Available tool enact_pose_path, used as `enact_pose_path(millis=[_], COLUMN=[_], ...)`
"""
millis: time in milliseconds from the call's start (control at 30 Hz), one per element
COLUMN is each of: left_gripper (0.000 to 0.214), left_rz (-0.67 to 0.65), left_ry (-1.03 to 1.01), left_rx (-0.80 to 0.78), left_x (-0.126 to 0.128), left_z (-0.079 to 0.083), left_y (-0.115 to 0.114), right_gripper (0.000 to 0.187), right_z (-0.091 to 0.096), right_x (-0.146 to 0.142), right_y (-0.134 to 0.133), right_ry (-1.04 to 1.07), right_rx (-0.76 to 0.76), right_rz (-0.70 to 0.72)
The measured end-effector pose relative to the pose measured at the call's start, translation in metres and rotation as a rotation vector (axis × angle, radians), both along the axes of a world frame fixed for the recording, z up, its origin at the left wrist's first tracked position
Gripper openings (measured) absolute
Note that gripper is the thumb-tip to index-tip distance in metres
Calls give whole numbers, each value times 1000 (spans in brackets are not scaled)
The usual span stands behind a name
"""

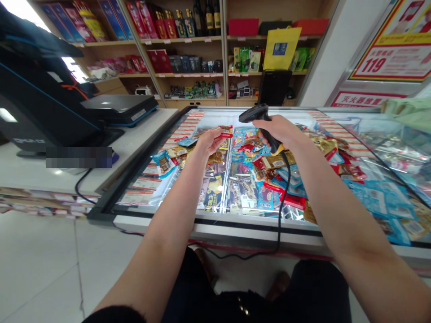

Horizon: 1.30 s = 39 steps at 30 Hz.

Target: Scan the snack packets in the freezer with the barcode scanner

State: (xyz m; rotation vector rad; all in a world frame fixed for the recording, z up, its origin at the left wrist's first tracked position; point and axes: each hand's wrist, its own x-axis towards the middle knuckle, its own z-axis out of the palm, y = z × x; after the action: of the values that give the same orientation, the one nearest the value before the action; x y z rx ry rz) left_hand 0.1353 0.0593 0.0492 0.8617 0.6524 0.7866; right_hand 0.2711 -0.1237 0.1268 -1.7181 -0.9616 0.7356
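My right hand (276, 130) is wrapped round the grip of a black barcode scanner (255, 113), whose head points left. Its black cable (282, 197) hangs down over the freezer's front edge. My left hand (210, 141) pinches a small red packet (225, 132) just left of the scanner head. Both hands hover above a glass-topped chest freezer (215, 222) packed with colourful frozen snack wrappers.
A white counter (141, 134) on the left carries a black till screen (40, 89) and a flat black device (117, 107). Wooden shelves (188, 40) of boxes and bottles line the back wall. A yellow bag (281, 48) hangs there. White tiled floor (40, 269) lies below.
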Motion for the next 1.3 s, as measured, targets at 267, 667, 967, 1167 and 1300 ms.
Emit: enact_pose_path(millis=[267, 667, 967, 1167, 1300], left_gripper=[16, 37, 13, 11, 9], left_rz=[-31, -67, -31, 63, 114], left_ry=[79, -73, -104, -86, 44], left_rx=[65, 48, -42, 62, 163], left_x=[12, 16, 11, 9, 8], left_z=[-10, -12, -4, -2, -2], left_y=[-14, -13, -14, -5, -2], right_gripper=[21, 21, 19, 26, 27], right_z=[0, 1, 1, -1, -5], right_x=[-2, -1, 0, -5, -10], right_y=[0, -1, -2, 1, 3], right_ry=[26, 6, 6, -27, -48], right_rx=[5, -1, 11, -8, -8], right_rz=[6, -4, 6, 45, 69])
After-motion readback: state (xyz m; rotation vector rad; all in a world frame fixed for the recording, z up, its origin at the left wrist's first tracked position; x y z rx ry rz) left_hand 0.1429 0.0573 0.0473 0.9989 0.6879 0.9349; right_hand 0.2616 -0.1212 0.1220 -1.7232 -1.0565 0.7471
